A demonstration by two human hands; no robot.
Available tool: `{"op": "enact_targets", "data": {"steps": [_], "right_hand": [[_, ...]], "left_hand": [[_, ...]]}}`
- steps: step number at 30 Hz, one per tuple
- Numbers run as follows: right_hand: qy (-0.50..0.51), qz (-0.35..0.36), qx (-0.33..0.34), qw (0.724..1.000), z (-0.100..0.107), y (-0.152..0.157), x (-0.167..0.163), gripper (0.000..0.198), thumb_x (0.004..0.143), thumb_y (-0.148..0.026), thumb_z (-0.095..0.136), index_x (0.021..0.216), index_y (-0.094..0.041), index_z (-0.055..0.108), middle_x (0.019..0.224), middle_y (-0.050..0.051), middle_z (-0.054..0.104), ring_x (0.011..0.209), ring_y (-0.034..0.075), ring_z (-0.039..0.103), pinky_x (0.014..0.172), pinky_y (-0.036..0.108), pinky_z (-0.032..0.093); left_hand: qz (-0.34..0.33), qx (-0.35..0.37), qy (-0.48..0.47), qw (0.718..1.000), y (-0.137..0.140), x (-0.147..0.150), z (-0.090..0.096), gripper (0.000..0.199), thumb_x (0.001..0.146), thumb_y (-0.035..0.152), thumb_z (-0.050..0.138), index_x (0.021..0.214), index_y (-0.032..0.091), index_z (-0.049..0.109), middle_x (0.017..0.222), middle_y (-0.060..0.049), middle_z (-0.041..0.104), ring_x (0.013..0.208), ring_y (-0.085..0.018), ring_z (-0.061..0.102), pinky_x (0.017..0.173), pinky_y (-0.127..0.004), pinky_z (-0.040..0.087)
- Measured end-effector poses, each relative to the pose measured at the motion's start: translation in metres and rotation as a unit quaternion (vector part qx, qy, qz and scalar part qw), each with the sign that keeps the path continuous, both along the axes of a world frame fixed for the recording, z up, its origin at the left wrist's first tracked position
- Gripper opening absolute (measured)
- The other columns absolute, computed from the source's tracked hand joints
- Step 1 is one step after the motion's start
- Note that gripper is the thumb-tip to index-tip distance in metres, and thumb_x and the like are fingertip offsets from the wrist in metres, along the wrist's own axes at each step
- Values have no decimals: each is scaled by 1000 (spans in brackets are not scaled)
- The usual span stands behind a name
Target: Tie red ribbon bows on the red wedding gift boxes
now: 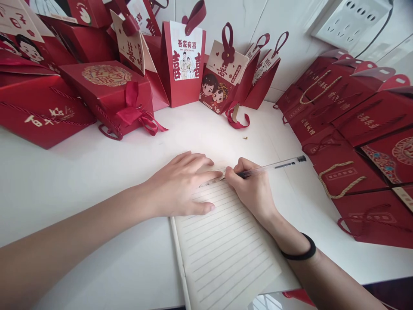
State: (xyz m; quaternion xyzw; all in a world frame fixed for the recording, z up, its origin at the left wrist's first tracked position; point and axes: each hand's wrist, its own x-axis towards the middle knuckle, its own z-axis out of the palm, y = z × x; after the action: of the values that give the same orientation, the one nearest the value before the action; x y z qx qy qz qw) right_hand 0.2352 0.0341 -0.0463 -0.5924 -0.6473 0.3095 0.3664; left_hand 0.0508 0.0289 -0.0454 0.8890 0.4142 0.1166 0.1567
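A lined notebook (226, 241) lies on the white table in front of me, with a few small handwritten marks near the top of its page. Resting on the upper left of that page is my left hand (182, 185), its fingers spread and flat. My right hand (253, 185) grips a clear pen (274, 167) with a black grip, the tip down at the top written lines close to my left index finger. The tip itself is partly hidden by the fingers. Around my right wrist sits a black band (300, 249).
Red gift boxes (183, 92) with wedding pictures stand along the back. A red box with a bow (106, 92) is at the left, and several red bags (355, 172) line the right. A loose red ribbon (240, 122) and a small gold fastener (245, 137) lie beyond my hands. A power strip (351, 21) is on the wall.
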Motion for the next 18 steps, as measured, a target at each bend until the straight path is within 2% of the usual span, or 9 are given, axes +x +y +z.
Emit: {"op": "enact_targets", "data": {"steps": [11,15,18], "right_hand": [[-6,-3,23,1000,2,0,-2,29,71,-18,51,53,-18,29,49,-6,28,48,7,26,43,19,23],[100,-17,-5,995,1,0,1,30,70,-18,52,53,-19,27,47,-7,27,44,6,26,42,19,22],[179,-24,-17,983,0,3,5,35,78,-31,55,58,-20,29,43,-8,29,38,6,25,39,20,23]], "left_hand": [[0,-1,-25,1000,0,-1,-2,58,72,48,61,125,27,53,130,-6,48,126,-30,35,108,-48,22],[-2,-5,-22,1000,1,-2,-3,61,72,49,61,127,27,51,132,-7,47,127,-30,35,108,-50,22],[0,-15,-19,1000,-1,-2,-3,62,72,50,62,128,27,51,133,-8,47,129,-31,34,109,-52,20]]}}
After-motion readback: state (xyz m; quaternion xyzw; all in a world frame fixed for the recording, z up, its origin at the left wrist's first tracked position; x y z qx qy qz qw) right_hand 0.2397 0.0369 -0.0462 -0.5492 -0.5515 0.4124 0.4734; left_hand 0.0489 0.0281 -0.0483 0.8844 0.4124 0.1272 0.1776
